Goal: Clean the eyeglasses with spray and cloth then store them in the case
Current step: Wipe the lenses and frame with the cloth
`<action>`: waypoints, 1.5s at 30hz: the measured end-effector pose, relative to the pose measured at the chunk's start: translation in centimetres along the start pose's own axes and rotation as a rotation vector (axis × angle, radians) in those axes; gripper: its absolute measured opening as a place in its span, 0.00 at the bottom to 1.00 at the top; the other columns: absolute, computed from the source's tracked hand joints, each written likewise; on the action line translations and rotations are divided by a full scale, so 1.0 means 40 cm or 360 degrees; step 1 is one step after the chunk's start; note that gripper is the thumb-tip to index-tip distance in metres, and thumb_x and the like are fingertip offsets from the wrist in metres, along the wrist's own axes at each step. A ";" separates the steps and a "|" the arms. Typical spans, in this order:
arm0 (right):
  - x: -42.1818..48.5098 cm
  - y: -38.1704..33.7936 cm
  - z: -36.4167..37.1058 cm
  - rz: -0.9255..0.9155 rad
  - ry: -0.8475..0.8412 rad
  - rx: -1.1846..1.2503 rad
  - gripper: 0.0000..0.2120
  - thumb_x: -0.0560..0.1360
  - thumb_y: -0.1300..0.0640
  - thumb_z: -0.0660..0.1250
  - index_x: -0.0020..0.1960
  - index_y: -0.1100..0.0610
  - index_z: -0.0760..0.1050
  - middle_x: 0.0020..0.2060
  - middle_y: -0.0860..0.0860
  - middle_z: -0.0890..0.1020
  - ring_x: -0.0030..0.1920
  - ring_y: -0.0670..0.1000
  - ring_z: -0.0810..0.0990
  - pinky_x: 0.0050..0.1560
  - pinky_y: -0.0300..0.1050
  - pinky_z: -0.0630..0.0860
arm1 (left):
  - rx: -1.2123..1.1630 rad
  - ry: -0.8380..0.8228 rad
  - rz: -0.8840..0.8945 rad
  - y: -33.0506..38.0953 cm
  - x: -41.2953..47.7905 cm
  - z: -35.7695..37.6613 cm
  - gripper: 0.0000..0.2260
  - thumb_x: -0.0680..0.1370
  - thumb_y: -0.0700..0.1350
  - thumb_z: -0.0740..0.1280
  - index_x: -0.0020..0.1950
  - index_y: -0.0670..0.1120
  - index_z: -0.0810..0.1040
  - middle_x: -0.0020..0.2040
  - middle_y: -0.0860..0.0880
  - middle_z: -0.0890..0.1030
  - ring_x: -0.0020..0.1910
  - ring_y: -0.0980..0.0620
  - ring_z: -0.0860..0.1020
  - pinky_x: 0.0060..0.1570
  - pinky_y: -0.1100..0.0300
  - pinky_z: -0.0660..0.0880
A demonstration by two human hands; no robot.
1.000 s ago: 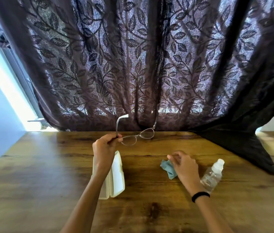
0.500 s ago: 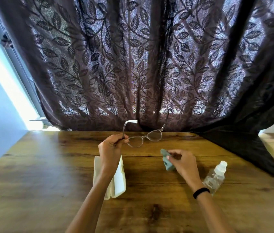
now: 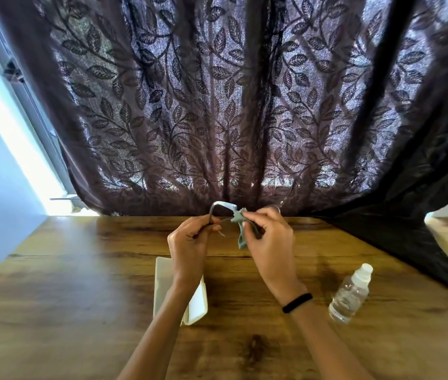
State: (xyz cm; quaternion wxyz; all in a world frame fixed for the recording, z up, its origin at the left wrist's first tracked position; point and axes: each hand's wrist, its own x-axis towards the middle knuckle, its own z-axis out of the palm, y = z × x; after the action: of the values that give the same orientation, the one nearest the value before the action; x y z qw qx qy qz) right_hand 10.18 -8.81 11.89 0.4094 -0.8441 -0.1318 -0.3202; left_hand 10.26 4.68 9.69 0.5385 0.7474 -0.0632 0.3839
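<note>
My left hand (image 3: 190,242) holds the thin-framed eyeglasses (image 3: 221,207) by their left side, raised above the wooden table (image 3: 80,283). My right hand (image 3: 268,239) pinches a small blue-green cloth (image 3: 240,229) against the glasses near a lens; both hands hide most of the frame. One temple arm (image 3: 286,196) sticks up to the right against the curtain. The white glasses case (image 3: 195,303) lies on the table beneath my left forearm, partly covered by it. A clear spray bottle (image 3: 350,294) with a white cap lies tilted on the table to the right.
A dark leaf-patterned curtain (image 3: 217,105) hangs behind the table's far edge, and its corner (image 3: 409,242) drapes onto the table at the right. A bright window strip (image 3: 11,138) and a pale wall are at the left.
My right hand lifted the cloth off the table and brought it up to the glasses. My left hand shifted the glasses right and a little closer, so the two hands meet.
</note>
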 end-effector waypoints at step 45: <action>-0.028 -0.042 0.003 -0.0208 -0.0230 -0.0683 0.17 0.72 0.59 0.70 0.59 0.61 0.75 0.52 0.54 0.76 0.47 0.54 0.75 0.36 0.44 0.78 | -0.0018 0.0307 0.0043 0.010 -0.005 0.029 0.12 0.70 0.26 0.67 0.46 0.39 0.83 0.42 0.49 0.82 0.42 0.62 0.79 0.44 0.70 0.76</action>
State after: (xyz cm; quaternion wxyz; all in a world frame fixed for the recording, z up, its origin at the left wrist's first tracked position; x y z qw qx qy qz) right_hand 8.58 -7.62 12.14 0.1885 -0.9221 -0.1441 -0.3055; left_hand 10.51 3.45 9.70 0.5410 0.7030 -0.0234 0.4610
